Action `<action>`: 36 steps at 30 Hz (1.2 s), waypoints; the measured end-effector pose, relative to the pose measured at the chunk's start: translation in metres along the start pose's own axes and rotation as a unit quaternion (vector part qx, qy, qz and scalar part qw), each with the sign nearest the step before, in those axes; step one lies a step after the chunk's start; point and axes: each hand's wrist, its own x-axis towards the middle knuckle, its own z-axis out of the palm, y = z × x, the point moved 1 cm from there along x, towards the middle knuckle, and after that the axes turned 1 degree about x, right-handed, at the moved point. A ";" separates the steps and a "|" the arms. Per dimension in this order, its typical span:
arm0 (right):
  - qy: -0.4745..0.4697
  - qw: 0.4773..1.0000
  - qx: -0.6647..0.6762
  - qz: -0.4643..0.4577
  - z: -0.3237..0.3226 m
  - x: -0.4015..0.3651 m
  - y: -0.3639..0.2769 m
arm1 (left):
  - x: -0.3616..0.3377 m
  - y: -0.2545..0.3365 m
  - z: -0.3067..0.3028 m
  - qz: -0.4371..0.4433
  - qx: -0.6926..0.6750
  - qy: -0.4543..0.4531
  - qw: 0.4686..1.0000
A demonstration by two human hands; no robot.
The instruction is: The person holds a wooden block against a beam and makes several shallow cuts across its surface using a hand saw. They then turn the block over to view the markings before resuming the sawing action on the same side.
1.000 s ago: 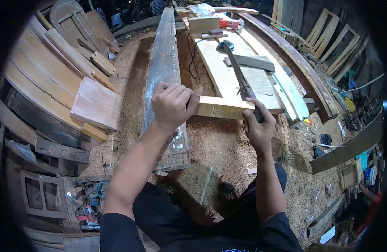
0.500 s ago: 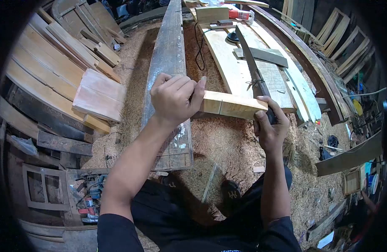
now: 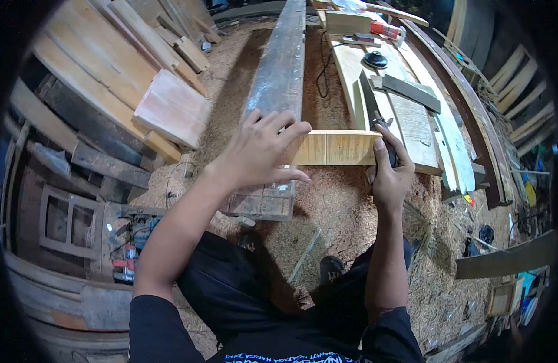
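Note:
A pale wooden block (image 3: 345, 149) with a dark line across its face is held level in front of me. My left hand (image 3: 260, 148) lies against its left end, fingers over the top edge and thumb stretched out below, hiding that end. My right hand (image 3: 392, 172) grips the right end between thumb and fingers. In that same hand is the dark handle of a large knife like a machete, whose blade (image 3: 368, 100) points up and away from me. Part of the handle is hidden by the fingers.
A long worn plank bench (image 3: 276, 72) runs away ahead. Right of it, boards (image 3: 406, 121) carry a black round disc (image 3: 375, 59), a grey wood strip (image 3: 412, 94) and a red-and-white bottle (image 3: 388, 30). Planks (image 3: 91, 72) lean at left. Shavings cover the floor (image 3: 333, 206).
My left hand has loosened from a fist around the block, its thumb now spread below. The block has turned to show more of its face. The view has shifted left.

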 end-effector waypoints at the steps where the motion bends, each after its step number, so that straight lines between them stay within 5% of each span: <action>1: -0.004 0.998 0.019 0.063 0.004 -0.002 -0.012 | -0.009 -0.001 -0.002 -0.008 0.003 -0.002 1.000; 5: -0.035 0.983 0.096 0.151 0.020 -0.012 -0.022 | -0.033 0.001 -0.012 -0.051 0.031 -0.023 0.998; 9: -0.067 0.989 0.063 0.114 0.031 -0.021 -0.030 | -0.055 0.000 -0.011 -0.093 0.022 -0.002 0.995; 11: -0.095 0.992 0.006 0.086 0.027 -0.018 -0.023 | -0.066 -0.005 0.003 -0.084 0.027 0.025 0.996; 13: -0.066 0.979 -0.164 -0.097 0.024 -0.021 -0.032 | -0.072 -0.002 0.005 -0.080 0.022 0.047 0.995; 14: -0.090 0.980 -0.178 -0.021 0.018 -0.024 -0.036 | -0.075 -0.002 0.006 -0.097 0.035 0.016 0.994; 17: -0.076 0.970 -0.231 0.013 -0.008 -0.022 -0.043 | -0.085 -0.004 0.005 -0.124 0.049 -0.017 0.991; 24: -0.102 0.990 -0.072 0.070 -0.037 -0.074 -0.093 | -0.096 -0.006 0.003 -0.134 0.043 0.012 0.990; 29: -0.097 0.975 0.083 0.184 -0.004 -0.122 -0.145 | -0.110 -0.006 -0.005 -0.176 -0.029 0.020 0.984; 36: -0.172 0.958 0.064 0.219 0.006 -0.140 -0.155 | -0.116 -0.011 -0.002 -0.188 -0.093 0.043 0.977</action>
